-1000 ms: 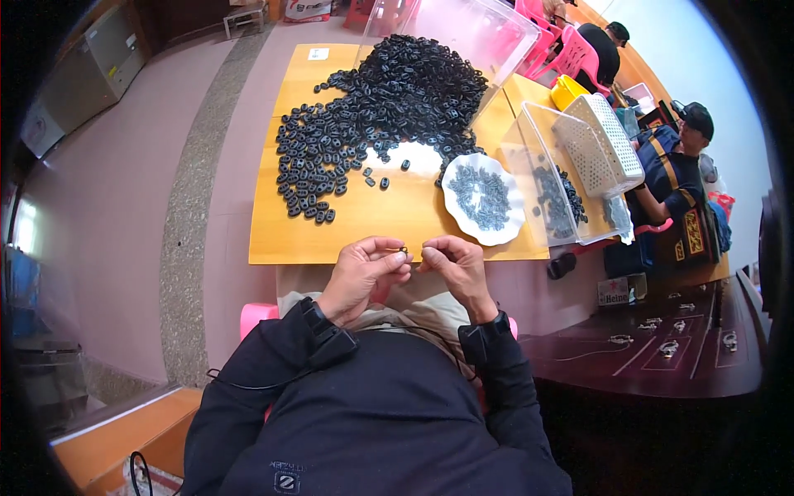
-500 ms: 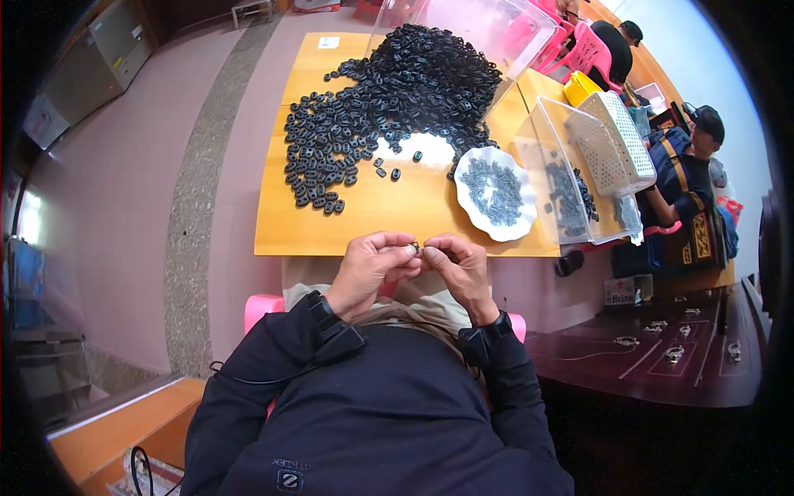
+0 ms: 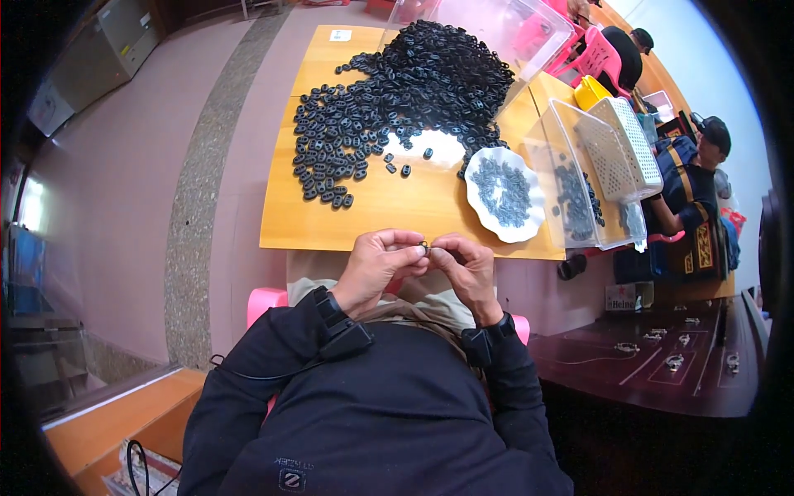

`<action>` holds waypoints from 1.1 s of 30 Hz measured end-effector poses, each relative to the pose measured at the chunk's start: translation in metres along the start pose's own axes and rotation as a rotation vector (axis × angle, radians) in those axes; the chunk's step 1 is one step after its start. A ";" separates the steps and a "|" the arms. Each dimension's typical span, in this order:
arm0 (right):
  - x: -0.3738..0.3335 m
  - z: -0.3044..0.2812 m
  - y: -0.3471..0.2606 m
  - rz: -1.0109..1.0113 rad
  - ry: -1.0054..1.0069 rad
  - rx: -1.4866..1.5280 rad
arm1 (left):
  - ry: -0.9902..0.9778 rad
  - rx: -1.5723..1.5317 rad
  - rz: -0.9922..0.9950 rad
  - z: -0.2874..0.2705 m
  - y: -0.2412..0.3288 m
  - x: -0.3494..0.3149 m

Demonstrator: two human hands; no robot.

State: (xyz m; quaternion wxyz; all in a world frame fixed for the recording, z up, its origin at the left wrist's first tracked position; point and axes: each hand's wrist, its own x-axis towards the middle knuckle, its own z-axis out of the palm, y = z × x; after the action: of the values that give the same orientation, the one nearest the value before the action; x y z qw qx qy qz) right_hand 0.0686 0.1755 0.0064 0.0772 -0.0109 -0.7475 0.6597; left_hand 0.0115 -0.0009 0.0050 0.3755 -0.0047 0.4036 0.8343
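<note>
Just in front of the table's near edge, my two hands meet fingertip to fingertip. My left hand (image 3: 372,269) pinches a small black piece (image 3: 425,245), largely hidden by the fingers. My right hand (image 3: 469,277) is closed in a pinch against its other side; whether a second tiny part is in those fingers cannot be made out. Beyond the hands, a large heap of small black oval two-holed pieces (image 3: 447,70) spreads across the wooden table (image 3: 389,223). A scalloped white plate (image 3: 533,230) at the right holds many small translucent pieces (image 3: 503,192).
Right of the plate stands a clear plastic bin (image 3: 542,136) with black pieces inside, beside a white perforated basket (image 3: 620,153) and a yellow container (image 3: 590,93). Another clear bin (image 3: 542,37) backs the heap. A person (image 3: 703,165) sits at the right.
The view has shifted slightly, so table and hands appear a little further right. The fingers stay pinched together around the small black piece, with only a slight change in its angle.
</note>
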 end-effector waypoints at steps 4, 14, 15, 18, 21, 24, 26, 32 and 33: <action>-0.001 0.000 0.001 -0.010 0.004 -0.050 | -0.003 0.007 0.010 0.000 0.001 0.000; -0.001 0.002 0.000 -0.025 0.026 -0.049 | -0.006 0.033 0.030 0.001 0.001 0.001; -0.001 0.002 0.000 -0.026 0.029 -0.050 | -0.007 0.033 0.031 0.001 0.000 0.001; -0.002 0.003 -0.001 -0.011 0.027 -0.035 | -0.005 0.027 0.030 0.000 0.000 0.001; -0.002 0.003 -0.002 -0.034 0.017 -0.057 | -0.009 0.014 0.027 -0.001 -0.001 0.002; -0.001 0.002 -0.001 -0.104 0.013 -0.129 | -0.005 0.025 0.024 0.000 -0.001 0.002; 0.000 0.001 -0.002 -0.130 0.001 -0.170 | -0.006 0.049 0.022 0.001 0.000 0.001; -0.001 -0.002 -0.009 -0.157 -0.044 -0.293 | -0.014 0.115 0.028 0.002 0.001 -0.001; -0.001 -0.003 -0.009 -0.146 -0.061 -0.310 | -0.014 0.114 0.027 0.002 0.001 -0.001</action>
State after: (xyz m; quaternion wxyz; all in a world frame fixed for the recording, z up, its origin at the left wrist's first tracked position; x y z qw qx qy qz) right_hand 0.0710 0.1768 0.0155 0.0996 0.0517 -0.8412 0.5290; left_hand 0.0122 -0.0007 0.0071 0.3667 0.0280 0.4480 0.8149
